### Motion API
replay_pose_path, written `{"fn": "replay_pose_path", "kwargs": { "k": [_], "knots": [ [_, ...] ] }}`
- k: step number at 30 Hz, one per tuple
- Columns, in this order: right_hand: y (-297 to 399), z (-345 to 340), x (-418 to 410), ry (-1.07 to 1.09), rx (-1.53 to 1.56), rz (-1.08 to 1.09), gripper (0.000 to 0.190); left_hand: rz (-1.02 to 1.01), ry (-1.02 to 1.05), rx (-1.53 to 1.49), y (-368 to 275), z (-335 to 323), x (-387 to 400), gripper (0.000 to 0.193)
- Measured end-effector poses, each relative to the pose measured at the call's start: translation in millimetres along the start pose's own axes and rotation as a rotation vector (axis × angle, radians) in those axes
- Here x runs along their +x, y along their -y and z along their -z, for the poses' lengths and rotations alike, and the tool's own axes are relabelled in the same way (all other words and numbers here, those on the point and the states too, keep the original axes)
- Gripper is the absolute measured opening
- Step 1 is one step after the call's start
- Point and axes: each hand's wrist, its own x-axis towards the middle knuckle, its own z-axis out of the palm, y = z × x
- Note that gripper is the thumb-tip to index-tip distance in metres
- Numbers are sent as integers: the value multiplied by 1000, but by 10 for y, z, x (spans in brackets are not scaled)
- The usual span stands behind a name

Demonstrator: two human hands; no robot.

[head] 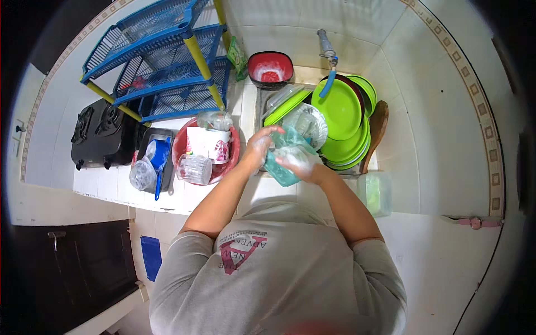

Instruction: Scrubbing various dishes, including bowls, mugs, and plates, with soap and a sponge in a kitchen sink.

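My left hand [261,146], with suds on it, grips the upper left side of a translucent teal plastic container [284,172]. My right hand [303,165] lies over the container with its fingers in thick white foam; whether a sponge is under the fingers cannot be told. Both hands are above the front edge of the sink. Behind them in the sink are a white patterned plate [319,121] with clear glassware, and a lime-green lid or tray [287,108] leaning at the left. Several lime-green plates [338,109] are stacked at the right, beside a wooden board or paddle [379,121].
A tap with a blue hose [328,86] hangs over the sink. A soapy red bowl [270,69] stands behind it. Left are a red basin [236,144] with containers, a black tray [168,178], a gas stove [100,138] and a blue rack [163,102]. A clear tub [374,194] stands right.
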Motion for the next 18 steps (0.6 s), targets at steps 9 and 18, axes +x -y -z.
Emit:
{"fn": "replay_pose_path", "kwargs": {
  "k": [9, 18],
  "knots": [
    [336, 145, -273, -62, 134, 115, 44, 329, 235, -285, -599, 284, -236, 53],
    [235, -94, 138, -350, 1144, 75, 59, 53, -31, -308, -850, 413, -492, 74]
  ]
}}
